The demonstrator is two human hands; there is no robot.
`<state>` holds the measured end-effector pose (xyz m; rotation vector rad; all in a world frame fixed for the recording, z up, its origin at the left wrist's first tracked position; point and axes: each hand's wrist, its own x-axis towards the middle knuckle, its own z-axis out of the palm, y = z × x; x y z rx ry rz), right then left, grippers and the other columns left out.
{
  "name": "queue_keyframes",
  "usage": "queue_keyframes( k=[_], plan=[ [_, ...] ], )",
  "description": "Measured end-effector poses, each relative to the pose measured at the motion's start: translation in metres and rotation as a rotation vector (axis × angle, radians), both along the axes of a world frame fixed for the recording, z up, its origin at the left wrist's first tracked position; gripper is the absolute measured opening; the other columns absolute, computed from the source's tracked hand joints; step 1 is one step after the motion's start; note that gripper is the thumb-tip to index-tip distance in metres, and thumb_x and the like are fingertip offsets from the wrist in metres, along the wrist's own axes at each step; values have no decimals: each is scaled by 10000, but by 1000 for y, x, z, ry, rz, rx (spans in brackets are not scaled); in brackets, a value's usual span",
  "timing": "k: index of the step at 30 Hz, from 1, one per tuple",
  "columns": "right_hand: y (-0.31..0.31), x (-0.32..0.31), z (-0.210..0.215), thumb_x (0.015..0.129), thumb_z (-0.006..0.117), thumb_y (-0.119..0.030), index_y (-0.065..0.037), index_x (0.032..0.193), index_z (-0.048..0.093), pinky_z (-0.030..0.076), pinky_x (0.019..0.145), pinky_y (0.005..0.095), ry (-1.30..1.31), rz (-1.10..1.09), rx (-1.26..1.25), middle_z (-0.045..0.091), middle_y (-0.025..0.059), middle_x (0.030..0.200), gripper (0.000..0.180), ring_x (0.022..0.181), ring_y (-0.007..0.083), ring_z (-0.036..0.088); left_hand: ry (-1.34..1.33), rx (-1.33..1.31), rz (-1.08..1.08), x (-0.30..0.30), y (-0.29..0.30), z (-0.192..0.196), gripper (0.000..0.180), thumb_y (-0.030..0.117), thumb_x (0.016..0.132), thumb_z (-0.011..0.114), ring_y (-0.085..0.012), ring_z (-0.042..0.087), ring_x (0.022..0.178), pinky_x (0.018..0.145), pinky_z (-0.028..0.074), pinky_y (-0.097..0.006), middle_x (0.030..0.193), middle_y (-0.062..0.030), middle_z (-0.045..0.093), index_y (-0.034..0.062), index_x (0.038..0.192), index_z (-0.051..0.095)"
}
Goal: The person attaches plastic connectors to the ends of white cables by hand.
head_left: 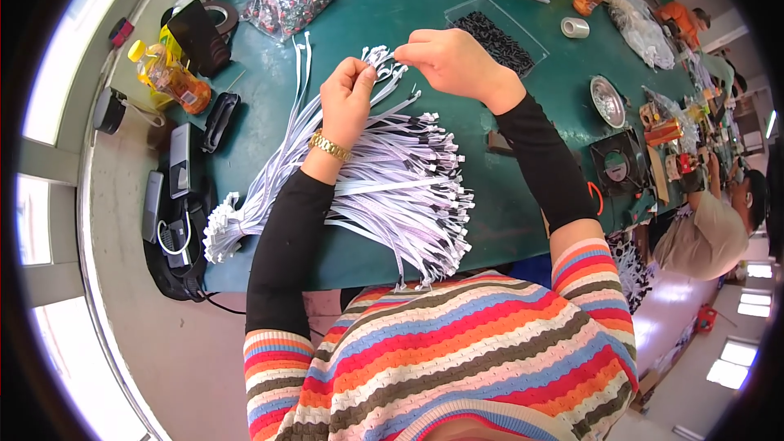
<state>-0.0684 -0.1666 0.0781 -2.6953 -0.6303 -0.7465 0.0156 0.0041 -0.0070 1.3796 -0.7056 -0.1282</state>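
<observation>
A large heap of white cables (400, 188), many with black connectors at their right ends, lies on the green table in front of me. My left hand (347, 102), wearing a gold watch, is closed around several white cables, whose pale ends stick out beyond the fingers. Just to its right, my right hand (453, 61) pinches at the white cable ends (384, 57); its fingertips partly cover what they grip. Beyond that hand sits a clear tray (535, 47) of small black parts (494, 33).
A plastic bag of small parts (292, 2) lies at the back left. Along the left edge stand a drink bottle (175, 82), a phone (198, 39) and a grey power bank (184, 159). To the right are a metal bowl (607, 102) and a black fan (618, 163). Other people sit farther right.
</observation>
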Motion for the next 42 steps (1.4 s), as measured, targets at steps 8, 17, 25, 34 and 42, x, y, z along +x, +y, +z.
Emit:
queue_keyframes(
  k=[8, 17, 25, 34, 42],
  plan=[
    [1, 2, -2, 728, 566, -47, -124, 823, 608, 444, 499, 361, -19, 17, -65, 522, 51, 652, 129, 588, 264, 565, 36, 43, -49, 1, 1, -1, 156, 111, 889, 569, -24, 371, 580, 502, 311, -207, 639, 54, 479, 17, 766, 548],
    [1, 2, -1, 705, 567, -32, -125, 802, 583, 443, 494, 362, -33, 11, -89, 507, 56, 648, 135, 582, 260, 563, 49, 12, -85, -1, 0, 1, 156, 116, 897, 567, -23, 387, 603, 523, 330, -198, 672, 51, 501, 18, 778, 550],
    [1, 3, 1, 727, 597, -74, -100, 725, 578, 447, 500, 354, 21, 34, -111, 524, 57, 636, 33, 584, 262, 568, 20, 49, -80, 0, 1, -2, 164, 124, 896, 574, -22, 383, 593, 511, 326, -199, 645, 47, 496, 20, 772, 547],
    [20, 3, -4, 790, 649, -71, -26, 837, 659, 419, 491, 237, 108, 59, 315, 591, 43, 692, 66, 563, 115, 548, 109, -63, -194, -3, 6, 3, 224, 144, 913, 552, -30, 414, 525, 478, 327, -194, 590, 29, 487, 49, 720, 490],
    [10, 3, -13, 808, 672, -109, 6, 909, 664, 421, 502, 187, 629, -3, 870, 625, 5, 710, 154, 587, 40, 528, 47, -46, -238, -4, 8, 3, 257, 143, 926, 513, -53, 411, 516, 485, 335, -214, 575, 17, 485, 55, 691, 456]
  ],
)
